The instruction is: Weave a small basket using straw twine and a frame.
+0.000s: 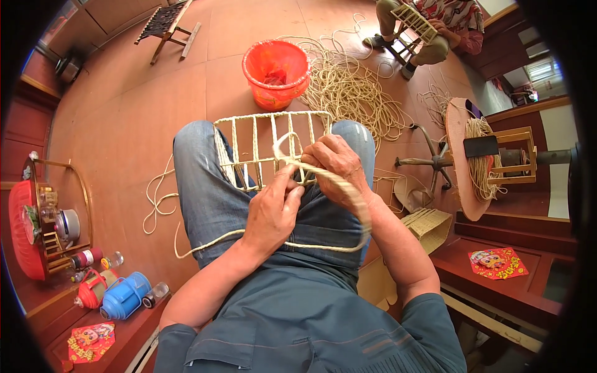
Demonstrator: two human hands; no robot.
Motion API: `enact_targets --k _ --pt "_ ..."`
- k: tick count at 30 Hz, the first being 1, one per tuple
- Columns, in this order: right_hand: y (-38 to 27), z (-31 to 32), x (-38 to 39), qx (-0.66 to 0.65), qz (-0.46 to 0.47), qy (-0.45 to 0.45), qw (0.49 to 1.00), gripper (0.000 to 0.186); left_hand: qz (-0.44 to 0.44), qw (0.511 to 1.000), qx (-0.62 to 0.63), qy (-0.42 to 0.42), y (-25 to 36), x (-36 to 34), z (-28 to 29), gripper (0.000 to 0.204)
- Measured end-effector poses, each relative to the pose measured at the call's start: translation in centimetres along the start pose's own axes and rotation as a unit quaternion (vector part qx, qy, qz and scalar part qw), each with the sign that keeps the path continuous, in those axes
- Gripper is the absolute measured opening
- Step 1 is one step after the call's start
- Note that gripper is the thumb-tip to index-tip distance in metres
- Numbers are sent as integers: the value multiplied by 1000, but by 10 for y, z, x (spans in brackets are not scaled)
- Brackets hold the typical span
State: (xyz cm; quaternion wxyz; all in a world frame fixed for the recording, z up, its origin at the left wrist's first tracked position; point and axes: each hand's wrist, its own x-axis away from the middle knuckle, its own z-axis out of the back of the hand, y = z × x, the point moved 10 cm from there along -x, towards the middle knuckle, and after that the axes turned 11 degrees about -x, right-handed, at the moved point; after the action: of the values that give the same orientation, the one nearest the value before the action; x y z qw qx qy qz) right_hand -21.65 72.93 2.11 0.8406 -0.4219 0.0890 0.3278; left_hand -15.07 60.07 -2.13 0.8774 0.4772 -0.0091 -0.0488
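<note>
Seen from above, a seated person in blue jeans works on their lap over a reddish-brown tiled floor [124, 124].

At the far left, a wire rack [59, 211] stands beside a red round tray [18, 230]. Below it, a red flask [92, 290] and a blue flask [124, 296] lie on their sides near a few small bottles.

A pale straw rope [205, 242] trails from the floor at the left across the person's thigh. The left hand [272, 211] is closed, pinching this rope between thumb and fingers just below a rectangular frame [267, 146] wrapped in the same rope. The frame rests on the knees, its bars running away from the person.

The right hand [336, 168] is closed too, gripping a loop of the rope against the frame's lower right part. The two hands are just beside each other. The rope blurs as it curves around the right wrist.

Beyond the knees stands an orange plastic bucket [277, 71], touching a large loose heap of rope [354, 87] to its right.

At the upper right, another seated person holds a similar frame [413, 22]. Further right, a wooden spool stand [491, 155] carries wound rope.
</note>
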Motion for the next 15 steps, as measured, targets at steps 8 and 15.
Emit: enact_targets --k 8,15 --pt "-7 -3 -6 17 9 -50 999 12 -14 998 -52 42 6 -11 -9 44" --pt "0 -6 -5 -14 -6 -62 998 11 163 978 130 17 -27 -11 -34 28"
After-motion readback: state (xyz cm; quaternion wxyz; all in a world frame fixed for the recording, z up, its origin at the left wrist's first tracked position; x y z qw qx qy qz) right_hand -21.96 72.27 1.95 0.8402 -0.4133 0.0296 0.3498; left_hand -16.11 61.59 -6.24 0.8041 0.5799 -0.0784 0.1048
